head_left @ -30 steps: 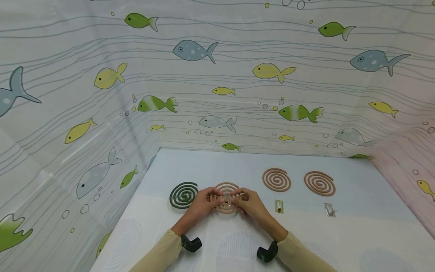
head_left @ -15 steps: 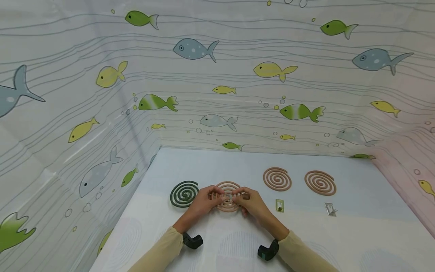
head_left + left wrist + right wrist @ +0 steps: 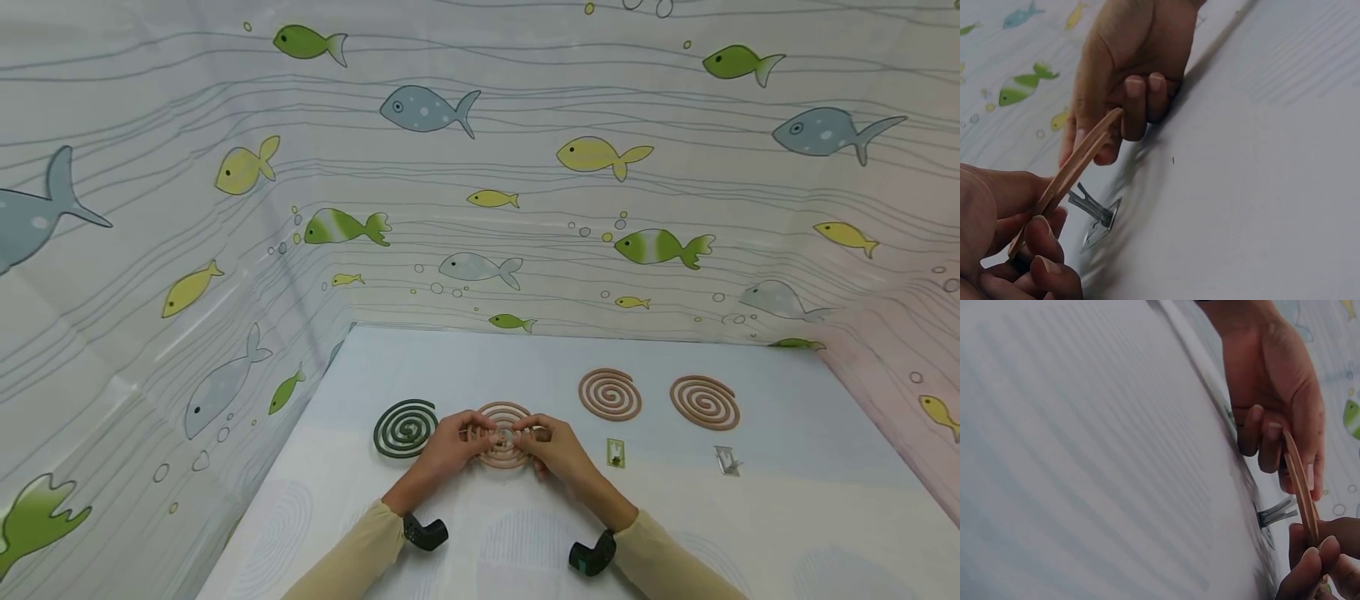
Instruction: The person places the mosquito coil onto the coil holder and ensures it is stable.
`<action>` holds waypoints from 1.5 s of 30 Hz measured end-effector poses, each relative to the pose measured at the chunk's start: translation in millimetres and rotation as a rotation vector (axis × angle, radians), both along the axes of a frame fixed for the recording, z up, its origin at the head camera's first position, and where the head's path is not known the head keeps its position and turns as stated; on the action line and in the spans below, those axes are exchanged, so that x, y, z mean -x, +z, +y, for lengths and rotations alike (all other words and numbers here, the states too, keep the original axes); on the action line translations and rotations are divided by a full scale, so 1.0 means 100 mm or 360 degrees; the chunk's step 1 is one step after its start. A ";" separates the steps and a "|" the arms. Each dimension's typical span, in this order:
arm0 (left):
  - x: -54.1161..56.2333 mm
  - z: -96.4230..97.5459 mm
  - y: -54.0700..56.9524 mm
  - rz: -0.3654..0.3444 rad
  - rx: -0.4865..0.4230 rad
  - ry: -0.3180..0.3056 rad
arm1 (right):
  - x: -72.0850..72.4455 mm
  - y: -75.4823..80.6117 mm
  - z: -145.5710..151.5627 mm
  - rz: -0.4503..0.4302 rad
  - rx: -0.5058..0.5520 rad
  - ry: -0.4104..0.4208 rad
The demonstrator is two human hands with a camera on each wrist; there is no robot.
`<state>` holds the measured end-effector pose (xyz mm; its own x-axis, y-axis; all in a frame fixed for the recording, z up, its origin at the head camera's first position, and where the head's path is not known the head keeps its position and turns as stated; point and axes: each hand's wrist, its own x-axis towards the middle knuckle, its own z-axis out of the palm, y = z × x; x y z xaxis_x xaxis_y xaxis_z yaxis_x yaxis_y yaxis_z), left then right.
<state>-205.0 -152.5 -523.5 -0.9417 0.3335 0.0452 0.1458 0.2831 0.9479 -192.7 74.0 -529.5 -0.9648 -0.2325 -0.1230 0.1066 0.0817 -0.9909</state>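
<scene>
A: Grip first, quick.

B: Two pinches, barely any gap. Left hand [image 3: 453,446] and right hand [image 3: 551,446] each hold one side of the same brown coil [image 3: 1067,175], between thumb and fingertips.

A: Where's the coil?

B: Between the hands, mid-scene, off the table [image 3: 487,358]. Directly under it, a metal stand [image 3: 1105,219] with prongs up. Contact between prongs and coil: can't tell, wrist views show it nearly edge-on.

A: Step?

B: Looks like lining the coil's middle up with the prongs; judgement only. Doesn't look seated.

A: Next move calls for?

B: Probably keeping the coil level, prongs into the centre gap, then a gentle press with even hands. Coil looks brittle; one-sided force could snap it.

A: Further out?

B: Green coil [image 3: 405,429] just left of the left hand; can't tell what's under it. Right of the hands, gold-toned stand [image 3: 616,453], then silver stand [image 3: 727,461] farther right. Second coil [image 3: 611,395] lies beyond the gold-toned one, third coil [image 3: 705,403] beyond the silver one. Fish-print sheet [image 3: 555,250] at the far side.
</scene>
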 end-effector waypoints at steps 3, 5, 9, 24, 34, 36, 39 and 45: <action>-0.01 0.01 0.04 0.0002 -0.0021 0.0025 | 0.00 0.00 -0.01 0.0013 0.0006 -0.0011; -0.04 0.03 0.11 0.0002 -0.0039 0.0049 | 0.01 0.01 -0.03 0.0026 0.0013 -0.0026; -0.13 0.05 0.25 -0.0008 -0.0040 0.0089 | 0.01 0.02 -0.08 0.0052 0.0033 -0.0049; -0.10 0.00 0.08 0.0000 -0.0013 0.0143 | -0.02 0.03 -0.12 0.0065 0.0053 -0.0040; -0.07 -0.05 0.00 -0.0042 -0.0053 0.0122 | -0.02 0.03 -0.13 0.0067 0.0021 -0.0026; -0.07 -0.05 0.00 -0.0037 -0.0053 0.0120 | -0.03 0.03 -0.13 0.0063 0.0029 -0.0024; -0.07 -0.05 -0.01 -0.0025 -0.0040 0.0120 | -0.04 0.03 -0.13 0.0069 0.0035 -0.0020; -0.09 -0.08 -0.03 -0.0026 -0.0019 0.0083 | -0.06 0.00 -0.12 0.0039 0.0014 0.0005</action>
<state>-195.7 -160.3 -526.2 -0.9585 0.2832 0.0332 0.1154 0.2788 0.9534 -186.8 62.0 -529.1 -0.9668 -0.2363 -0.0970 0.0818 0.0736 -0.9939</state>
